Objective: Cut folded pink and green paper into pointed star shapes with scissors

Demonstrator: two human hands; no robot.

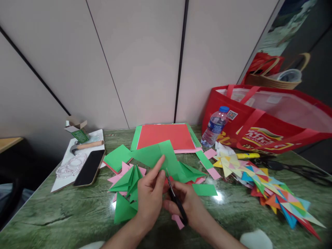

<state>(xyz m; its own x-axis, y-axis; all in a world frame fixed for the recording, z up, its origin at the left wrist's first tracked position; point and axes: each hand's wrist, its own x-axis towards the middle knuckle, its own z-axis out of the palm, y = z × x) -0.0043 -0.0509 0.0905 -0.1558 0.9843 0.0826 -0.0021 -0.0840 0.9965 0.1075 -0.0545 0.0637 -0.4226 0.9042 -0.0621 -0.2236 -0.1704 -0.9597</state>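
Observation:
A green sheet of paper [151, 154] is pinched in my left hand [150, 193], with the forefinger stretched along it. My right hand [186, 204] grips black-handled scissors [177, 202]. Their blades point up and lie against the green sheet near my left fingertips; whether they are apart is hard to see. Folded green paper pieces [132, 181] and pink ones lie left of my left hand. More folded green paper [189, 172] sits behind my right hand, beside a small green strip [204, 190].
Behind lies a paper stack topped with red [166, 135]. To the right are a water bottle [215, 126], a red bag [233, 107] and colourful folded-paper pieces [275, 188]. At left are a phone [90, 168], beads [71, 166], a small sickle [86, 146] and a box [79, 133].

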